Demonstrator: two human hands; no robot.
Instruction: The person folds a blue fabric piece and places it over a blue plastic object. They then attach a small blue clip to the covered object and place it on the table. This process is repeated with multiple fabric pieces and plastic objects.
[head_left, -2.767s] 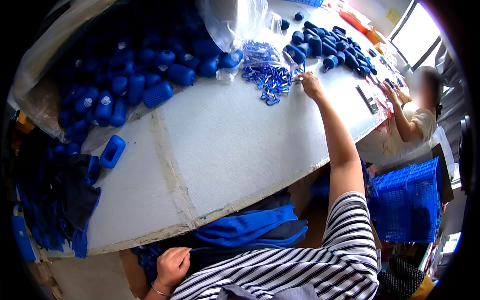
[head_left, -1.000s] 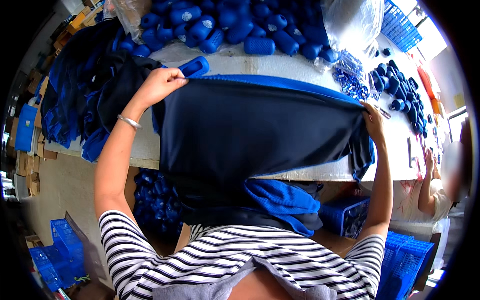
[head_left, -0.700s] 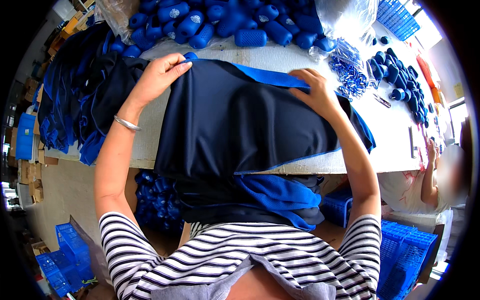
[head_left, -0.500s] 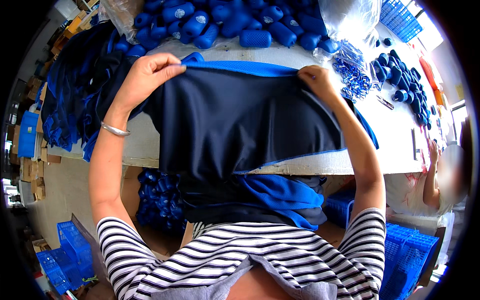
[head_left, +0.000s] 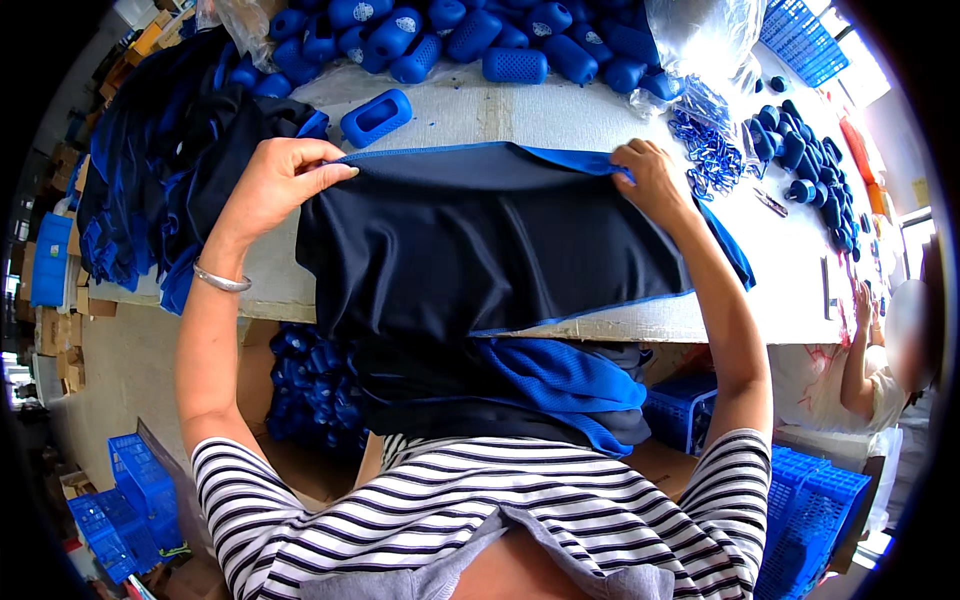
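Note:
A dark navy cloth (head_left: 480, 235) with a bright blue reverse side is stretched between my hands over the front of the table (head_left: 580, 112). My left hand (head_left: 285, 190) pinches its far left corner between thumb and fingers. With fingers closed, my right hand (head_left: 652, 182) grips the far edge towards the right, where a strip of the blue side is turned over. The near part of the cloth drapes past the table's front edge. More navy and blue cloth (head_left: 565, 385) lies bunched at my lap. Beyond the cloth rests a hollow blue sleeve (head_left: 378, 137).
Dark cloths (head_left: 150, 170) are heaped at the left. Blue hollow sleeves (head_left: 470, 38) pile up at the back. Blue metal clips (head_left: 705, 155) and small dark pieces (head_left: 795, 150) lie at the right. Blue crates (head_left: 810, 510) stand lower right. Another person's arm (head_left: 858, 385) shows far right.
Both hands have come slightly nearer to me, drawing the cloth's far edge back. The hollow blue sleeve behind it is now fully uncovered. Less of the blue side shows along that edge.

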